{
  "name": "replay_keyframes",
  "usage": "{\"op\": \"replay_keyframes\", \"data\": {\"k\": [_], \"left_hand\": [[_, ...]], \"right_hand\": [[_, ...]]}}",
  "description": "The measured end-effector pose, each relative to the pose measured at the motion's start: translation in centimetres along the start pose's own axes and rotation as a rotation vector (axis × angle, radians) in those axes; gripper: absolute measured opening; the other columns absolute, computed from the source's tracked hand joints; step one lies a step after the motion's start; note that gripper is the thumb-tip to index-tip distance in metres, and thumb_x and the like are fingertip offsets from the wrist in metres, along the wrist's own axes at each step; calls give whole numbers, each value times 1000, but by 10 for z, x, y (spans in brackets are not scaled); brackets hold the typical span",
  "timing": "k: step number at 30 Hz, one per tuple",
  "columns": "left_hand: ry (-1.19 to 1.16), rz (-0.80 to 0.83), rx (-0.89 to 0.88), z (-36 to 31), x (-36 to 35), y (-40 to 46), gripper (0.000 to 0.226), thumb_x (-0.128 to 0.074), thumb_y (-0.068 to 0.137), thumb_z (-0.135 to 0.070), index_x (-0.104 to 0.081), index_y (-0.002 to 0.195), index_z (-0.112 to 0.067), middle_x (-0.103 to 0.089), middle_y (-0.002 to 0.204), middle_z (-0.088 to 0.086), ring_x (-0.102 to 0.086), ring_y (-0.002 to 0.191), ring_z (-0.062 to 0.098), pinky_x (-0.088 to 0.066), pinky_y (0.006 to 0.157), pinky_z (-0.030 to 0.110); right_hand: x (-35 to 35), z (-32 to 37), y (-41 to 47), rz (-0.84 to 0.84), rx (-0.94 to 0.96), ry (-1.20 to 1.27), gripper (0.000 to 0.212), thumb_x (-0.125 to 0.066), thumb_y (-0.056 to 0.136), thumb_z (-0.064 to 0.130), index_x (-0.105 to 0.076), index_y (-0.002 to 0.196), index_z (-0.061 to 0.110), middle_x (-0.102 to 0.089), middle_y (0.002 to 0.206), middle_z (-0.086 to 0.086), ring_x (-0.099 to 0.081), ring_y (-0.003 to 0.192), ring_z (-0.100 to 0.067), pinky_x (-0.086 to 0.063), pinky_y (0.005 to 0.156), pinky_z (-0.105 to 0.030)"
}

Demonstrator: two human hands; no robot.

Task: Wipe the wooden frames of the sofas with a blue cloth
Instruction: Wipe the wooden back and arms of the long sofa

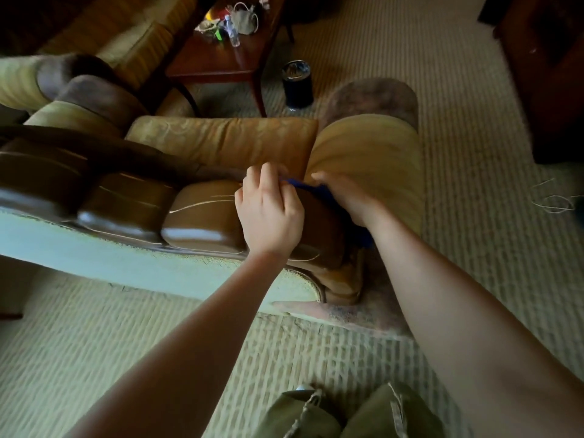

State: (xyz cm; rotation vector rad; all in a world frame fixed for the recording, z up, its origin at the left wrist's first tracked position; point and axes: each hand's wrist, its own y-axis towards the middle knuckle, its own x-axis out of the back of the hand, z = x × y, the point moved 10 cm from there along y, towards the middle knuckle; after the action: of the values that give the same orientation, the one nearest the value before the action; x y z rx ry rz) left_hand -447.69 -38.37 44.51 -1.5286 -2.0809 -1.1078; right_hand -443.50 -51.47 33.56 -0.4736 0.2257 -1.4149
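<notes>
Open carpet (474, 128) right of frame, wide passage there. Sofa frame (202, 222) blocks centre-left, cushion (227, 143) and rounded armrest (379, 153) crowd just above it. Dark cylinder bin (297, 85) stands upper centre beside desk (221, 63); clutter on desk top. Dark cabinet (550, 74) walls upper right. Carpet lower left open.

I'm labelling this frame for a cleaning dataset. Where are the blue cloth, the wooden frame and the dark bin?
blue cloth (311, 187): head view, strip showing between both hands.
wooden frame (202, 216): head view, glossy carved top.
dark bin (297, 85): head view, its side wall.
</notes>
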Motion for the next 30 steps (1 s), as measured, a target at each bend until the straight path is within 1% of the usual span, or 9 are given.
{"op": "replay_keyframes", "data": {"k": [4,8,12,15,18,22,24,27,30], "left_hand": [[40,19,47,4,-4,0,14,-33,81,-22,-45,88,-20,-48,95,0,-48,93,27,-30,88,34],[133,9,69,7,-5,0,37,-31,81,-25,-56,103,-9,-54,106,9,-48,100,27,-30,91,35],[193,11,124,6,-8,0,38,-31,83,-26,-55,106,-6,-52,107,13,-47,101,29,-34,92,39],[299,29,95,2,-14,0,36,-33,86,-25,-53,105,-2,-51,108,15,-47,101,31,-31,90,35],[293,-37,113,2,-8,0,42,-31,85,-26,-56,109,-2,-53,108,15,-49,100,30,-33,91,33],[332,-229,149,-4,10,-4,38,-38,82,-16,-56,110,2,-55,107,19,-50,99,31,-39,90,40],[442,-271,139,-8,11,-8,34,-44,81,-11,-56,110,2,-55,107,19,-49,98,30,-36,90,36],[494,-267,178,-4,10,-6,32,-53,81,-7,-56,112,1,-54,110,18,-47,100,28,-33,92,35],[508,-264,207,-2,11,-5,31,-54,81,-5,-57,112,1,-54,108,18,-49,98,29,-37,90,38]], "right_hand": [[17,-24,3,-63,11,-13,43,-36,100,37,-57,122,8,-56,124,-12,-54,110,-25,-39,95,-37],[28,-57,-10,-57,101,139,31,-33,102,33,-61,110,23,-64,108,4,-59,97,-10,-44,86,-28],[29,-62,-9,14,162,137,31,-33,103,27,-61,115,18,-63,112,-5,-59,106,-21,-46,92,-34],[22,-49,-16,109,220,198,29,-33,103,30,-56,120,33,-60,118,17,-56,111,-1,-42,99,-22],[11,-21,-18,243,259,217,28,-29,104,29,-50,121,37,-54,112,26,-50,110,10,-37,89,-2],[-22,33,-9,466,358,67,41,-30,102,31,-55,129,12,-55,118,12,-49,110,6,-36,84,2],[-42,48,0,561,392,-49,46,-30,101,38,-59,126,14,-59,122,5,-52,113,-2,-40,90,-7],[-70,45,18,737,316,-177,56,-25,97,55,-57,128,21,-60,125,-4,-54,117,-15,-42,103,-35],[-77,37,30,788,243,-198,54,-24,97,55,-56,129,24,-59,127,-4,-53,117,-15,-40,106,-41]]}}
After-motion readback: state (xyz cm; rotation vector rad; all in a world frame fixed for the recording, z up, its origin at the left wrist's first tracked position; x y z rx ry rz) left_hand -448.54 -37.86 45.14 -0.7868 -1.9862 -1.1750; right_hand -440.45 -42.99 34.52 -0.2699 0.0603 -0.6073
